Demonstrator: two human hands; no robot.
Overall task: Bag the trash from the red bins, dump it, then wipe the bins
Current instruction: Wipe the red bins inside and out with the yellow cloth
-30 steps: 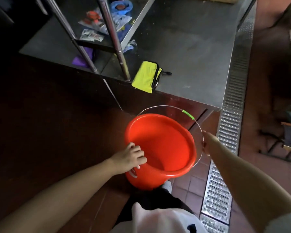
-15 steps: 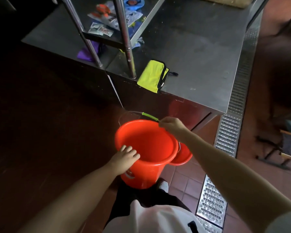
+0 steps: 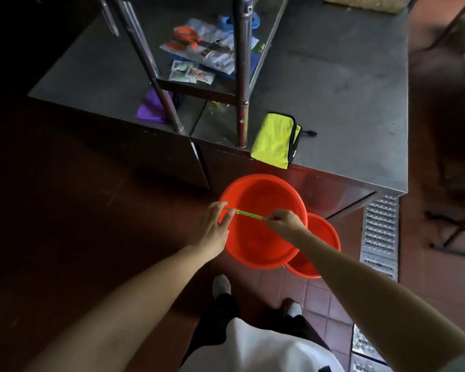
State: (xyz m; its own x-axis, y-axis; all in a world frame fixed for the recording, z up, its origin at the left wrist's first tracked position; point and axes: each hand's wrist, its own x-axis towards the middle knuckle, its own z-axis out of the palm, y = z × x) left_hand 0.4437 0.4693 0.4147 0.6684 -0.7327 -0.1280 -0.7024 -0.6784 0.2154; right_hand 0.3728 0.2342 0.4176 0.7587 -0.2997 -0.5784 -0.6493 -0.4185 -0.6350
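A red bin (image 3: 261, 237) hangs in front of me, its inside looking empty. Its wire handle with a green grip (image 3: 250, 214) crosses the opening. My right hand (image 3: 283, 224) pinches the right end of that grip. My left hand (image 3: 215, 229) is at the bin's left rim, fingers pinching the wire just left of the green grip. A second red bin (image 3: 322, 237) sits on the tiled floor behind and to the right, partly hidden by the first bin and my right forearm.
A steel table (image 3: 346, 103) stands just beyond the bins with a folded yellow cloth (image 3: 275, 140) at its near edge. Shelf posts (image 3: 240, 76) rise from it, over packets (image 3: 196, 73) and a purple cloth (image 3: 152, 108). A metal floor drain grate (image 3: 379, 232) runs along the right.
My right hand moved from the bin's right side to the green grip and raised the handle over the opening. My left hand left the rim for the wire. The second bin came into view.
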